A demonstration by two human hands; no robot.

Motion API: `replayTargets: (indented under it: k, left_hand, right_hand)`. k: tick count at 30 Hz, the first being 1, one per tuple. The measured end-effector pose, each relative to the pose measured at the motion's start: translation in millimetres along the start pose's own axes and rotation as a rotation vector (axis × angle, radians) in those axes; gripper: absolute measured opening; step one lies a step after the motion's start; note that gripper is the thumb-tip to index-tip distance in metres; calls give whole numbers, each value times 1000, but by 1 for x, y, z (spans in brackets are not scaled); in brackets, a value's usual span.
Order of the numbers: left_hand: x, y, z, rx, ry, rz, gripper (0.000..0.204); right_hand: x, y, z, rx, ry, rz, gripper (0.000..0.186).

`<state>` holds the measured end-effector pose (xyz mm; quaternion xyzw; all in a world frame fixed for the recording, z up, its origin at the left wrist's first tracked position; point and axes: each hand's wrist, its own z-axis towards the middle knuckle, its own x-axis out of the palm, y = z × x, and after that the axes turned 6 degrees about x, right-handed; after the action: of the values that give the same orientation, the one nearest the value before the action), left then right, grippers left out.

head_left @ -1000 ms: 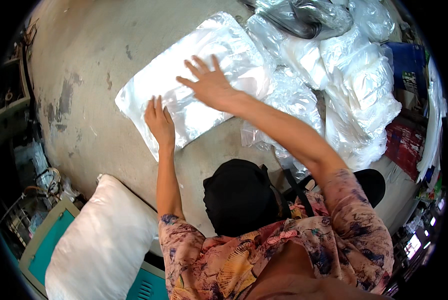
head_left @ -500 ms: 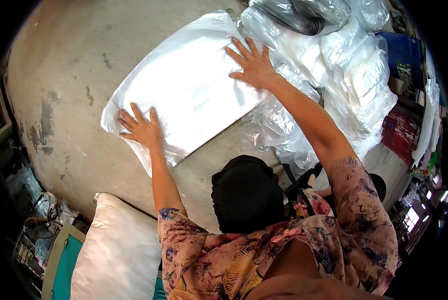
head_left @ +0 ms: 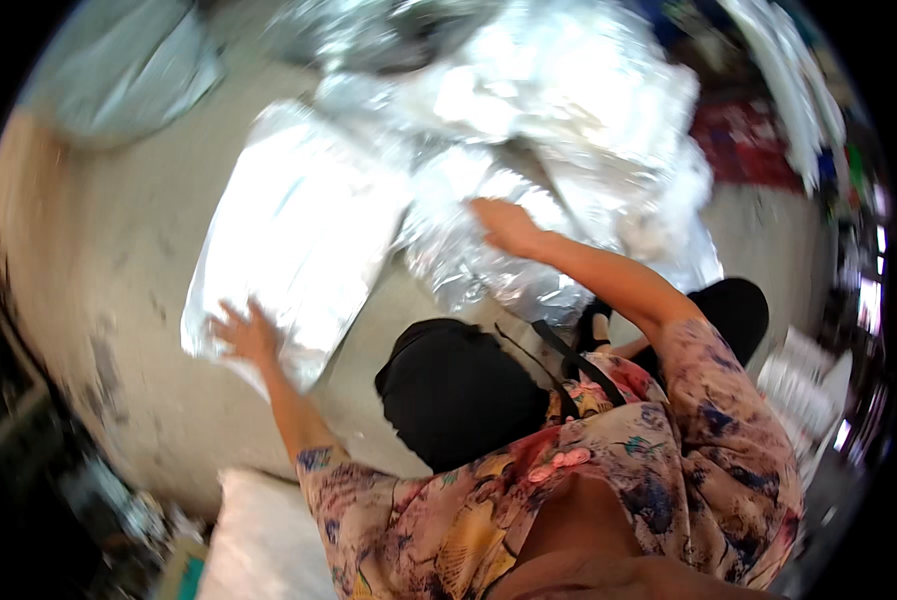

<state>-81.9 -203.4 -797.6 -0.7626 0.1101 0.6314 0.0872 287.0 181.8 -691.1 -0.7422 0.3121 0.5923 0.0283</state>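
My left hand (head_left: 245,332) lies with fingers spread on the near left corner of a flat stack of white plastic sheeting or bags (head_left: 303,215) on the floor. My right hand (head_left: 508,228) is over crumpled clear plastic film (head_left: 448,265), to the right of the stack. Its fingers are drawn together and somewhat blurred. Whether they hold any film is hidden.
A big heap of shiny clear plastic (head_left: 608,110) covers the floor at the far right. A grey plastic bag (head_left: 133,70) sits far left, a white pillow-like cushion (head_left: 266,535) near left. Red material (head_left: 746,145) is at the right.
My right hand has left the white stack and moved right onto the clear film, its fingers drawing together. My left hand stays on the stack. The whole view has turned.
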Motion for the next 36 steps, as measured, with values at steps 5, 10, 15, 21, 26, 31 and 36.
replayTargets:
  k: [5,10,15,21,26,31,36]
  left_hand:
    - [-2,15,43,-41,243,80,77]
    - [-48,-36,55,314,-85,-28,74]
    - [-130,-177,56,851,-70,-405,69]
    - [-251,-300,-22,1151,56,-475,61]
    - [-302,-354,-66,1254,151,-362,59]
    - [-333,-399,-143,1389,293,-358,54]
    - [-348,-388,-179,1436,360,-224,48]
  right_hand:
    - [-31,13,-37,-108,839,-200,75]
    - [-183,-49,-51,33,670,203,63]
    - [-283,-192,-129,548,-161,275,30]
    - [-221,-219,-167,526,-587,482,19]
    - [-232,-161,-38,187,-802,236,22]
    - [-231,-155,71,177,-415,-130,61]
    - [-230,-148,94,299,38,-404,81]
